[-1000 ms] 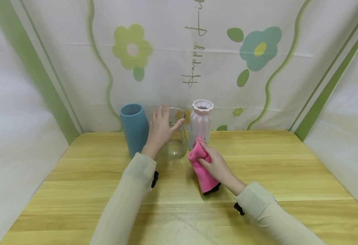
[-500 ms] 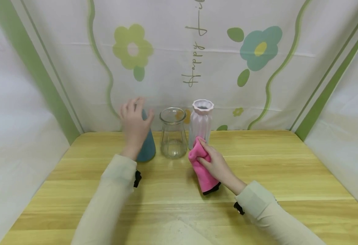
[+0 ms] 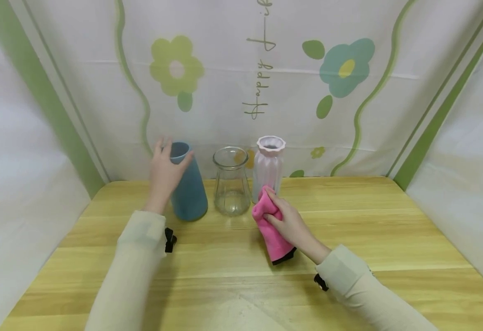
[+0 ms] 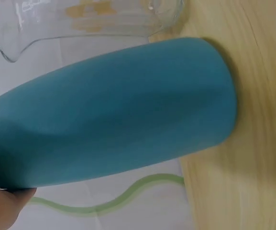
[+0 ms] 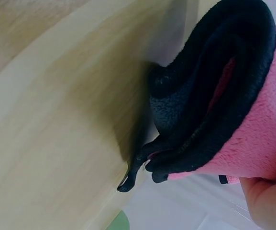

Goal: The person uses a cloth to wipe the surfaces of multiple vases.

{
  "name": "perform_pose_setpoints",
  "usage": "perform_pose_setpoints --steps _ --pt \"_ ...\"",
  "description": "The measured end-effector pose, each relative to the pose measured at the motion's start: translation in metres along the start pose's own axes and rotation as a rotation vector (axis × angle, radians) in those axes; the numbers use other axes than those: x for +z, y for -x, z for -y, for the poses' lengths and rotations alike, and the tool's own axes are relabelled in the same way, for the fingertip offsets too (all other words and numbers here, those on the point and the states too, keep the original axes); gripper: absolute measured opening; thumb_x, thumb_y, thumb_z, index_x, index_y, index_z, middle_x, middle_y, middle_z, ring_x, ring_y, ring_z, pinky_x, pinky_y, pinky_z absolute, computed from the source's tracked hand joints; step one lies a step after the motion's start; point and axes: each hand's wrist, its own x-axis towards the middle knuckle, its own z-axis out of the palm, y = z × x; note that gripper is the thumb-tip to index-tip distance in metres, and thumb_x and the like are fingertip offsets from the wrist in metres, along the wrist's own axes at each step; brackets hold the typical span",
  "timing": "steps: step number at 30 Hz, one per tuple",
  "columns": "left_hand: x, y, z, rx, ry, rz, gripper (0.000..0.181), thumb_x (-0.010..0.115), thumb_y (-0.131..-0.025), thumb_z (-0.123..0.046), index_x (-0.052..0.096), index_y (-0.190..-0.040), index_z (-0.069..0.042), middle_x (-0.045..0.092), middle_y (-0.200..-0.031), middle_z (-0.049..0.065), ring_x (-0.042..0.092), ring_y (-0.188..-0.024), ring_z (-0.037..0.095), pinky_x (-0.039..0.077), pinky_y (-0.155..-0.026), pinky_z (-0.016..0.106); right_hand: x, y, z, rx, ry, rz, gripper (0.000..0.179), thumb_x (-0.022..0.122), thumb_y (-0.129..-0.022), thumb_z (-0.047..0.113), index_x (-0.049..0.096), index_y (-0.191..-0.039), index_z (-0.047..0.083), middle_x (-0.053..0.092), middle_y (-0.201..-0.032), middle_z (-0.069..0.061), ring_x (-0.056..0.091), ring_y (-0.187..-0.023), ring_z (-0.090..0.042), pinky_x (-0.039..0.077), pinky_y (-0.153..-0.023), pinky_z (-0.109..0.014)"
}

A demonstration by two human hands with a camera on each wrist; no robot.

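My left hand (image 3: 164, 174) is beside the upper part of a blue vase (image 3: 189, 193), fingers spread, thumb crossing the front just below its rim. In the left wrist view, the blue vase (image 4: 128, 110) fills the middle and the thumb (image 4: 4, 203) shows close to its top end. My right hand (image 3: 291, 224) pinches a folded pink cloth (image 3: 272, 236) with a dark edge. The cloth's top overlaps the lower part of a pale pink fluted vase (image 3: 268, 168). In the right wrist view, the cloth's black border (image 5: 243, 81) hangs close over the table.
Between the two coloured vases stands a clear glass vase (image 3: 231, 193). All three are upright near the back of the wooden table (image 3: 233, 276). A white curtain (image 3: 224, 92) with printed flowers closes off the back, and white panels flank both sides.
My left hand has moved left, from over the clear glass vase, across the blue vase, to its left side. The right hand and pink cloth have stayed in place.
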Motion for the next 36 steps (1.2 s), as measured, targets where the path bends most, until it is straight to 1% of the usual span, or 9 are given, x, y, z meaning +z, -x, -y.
perform_pose_setpoints --steps 4,6,11,15,21,23,28,30,36 --pt "-0.006 -0.002 0.000 -0.001 -0.019 0.037 0.084 0.056 -0.091 -0.049 0.023 -0.151 -0.001 0.018 -0.159 0.018 0.018 -0.146 0.040 0.022 -0.116 0.054 0.003 0.000 0.000 -0.011 -0.004 -0.003 0.069 0.067 -0.086 0.002 0.036 -0.147 0.005 0.042 -0.147 -0.019 0.044 -0.133 -0.037 0.038 -0.108 -0.049" --pt "-0.009 -0.003 0.001 0.003 -0.037 0.059 0.084 0.055 -0.090 -0.052 0.025 -0.150 0.000 0.020 -0.158 0.018 0.018 -0.146 0.039 0.023 -0.116 0.053 0.004 0.000 0.001 -0.014 -0.009 -0.003 0.069 0.067 -0.086 0.003 0.036 -0.147 0.005 0.042 -0.147 -0.019 0.044 -0.133 -0.037 0.038 -0.108 -0.049" --pt "-0.014 -0.003 0.002 0.012 -0.080 0.098 0.084 0.053 -0.089 -0.057 0.028 -0.150 -0.005 0.023 -0.158 0.016 0.020 -0.146 0.039 0.023 -0.116 0.055 0.005 -0.001 0.001 -0.003 -0.004 -0.008 0.068 0.066 -0.087 0.004 0.036 -0.147 0.006 0.041 -0.148 -0.018 0.044 -0.133 -0.037 0.039 -0.107 -0.048" --pt "-0.017 -0.003 0.000 0.011 -0.113 0.140 0.084 0.050 -0.089 -0.060 0.026 -0.151 -0.008 0.021 -0.159 0.015 0.019 -0.146 0.039 0.021 -0.116 0.057 0.003 -0.003 0.004 0.005 -0.006 -0.006 0.067 0.066 -0.087 0.004 0.035 -0.147 0.007 0.041 -0.149 -0.018 0.044 -0.133 -0.037 0.039 -0.107 -0.049" --pt "-0.018 0.000 -0.001 0.019 -0.124 0.170 0.087 0.048 -0.088 -0.065 0.025 -0.152 -0.010 0.021 -0.159 0.014 0.019 -0.146 0.039 0.021 -0.115 0.058 0.000 -0.005 0.008 -0.001 0.007 -0.016 0.069 0.066 -0.087 0.006 0.034 -0.148 0.008 0.040 -0.149 -0.017 0.046 -0.131 -0.039 0.041 -0.106 -0.050" --pt "-0.018 0.001 0.000 0.035 -0.114 0.172 0.086 0.046 -0.088 -0.066 0.025 -0.152 -0.011 0.023 -0.158 0.014 0.020 -0.145 0.039 0.022 -0.115 0.059 -0.002 -0.006 0.010 -0.008 0.004 -0.020 0.069 0.066 -0.087 0.005 0.034 -0.148 0.008 0.040 -0.149 -0.017 0.045 -0.131 -0.038 0.040 -0.106 -0.050" --pt "-0.021 0.006 0.004 0.106 -0.117 0.191 0.078 0.038 -0.093 -0.060 0.026 -0.152 -0.010 0.026 -0.156 0.016 0.024 -0.142 0.042 0.023 -0.112 0.062 -0.005 -0.009 0.017 -0.021 -0.007 -0.021 0.068 0.066 -0.088 0.005 0.034 -0.148 0.008 0.041 -0.148 -0.018 0.045 -0.132 -0.037 0.039 -0.108 -0.050" --pt "-0.021 0.007 0.005 0.127 -0.133 0.202 0.077 0.037 -0.094 -0.060 0.027 -0.151 -0.010 0.028 -0.155 0.016 0.026 -0.142 0.043 0.024 -0.112 0.062 -0.006 -0.009 0.019 -0.022 -0.006 -0.023 0.068 0.066 -0.088 0.006 0.034 -0.148 0.008 0.042 -0.147 -0.019 0.046 -0.131 -0.038 0.040 -0.107 -0.050" --pt "-0.022 0.011 0.005 0.168 -0.204 0.234 0.081 0.037 -0.091 -0.066 0.027 -0.152 -0.012 0.029 -0.155 0.014 0.030 -0.140 0.043 0.026 -0.111 0.061 -0.009 -0.012 0.025 -0.039 -0.001 -0.045 0.069 0.066 -0.088 0.007 0.034 -0.148 0.008 0.047 -0.142 -0.021 0.050 -0.127 -0.038 0.044 -0.103 -0.050"
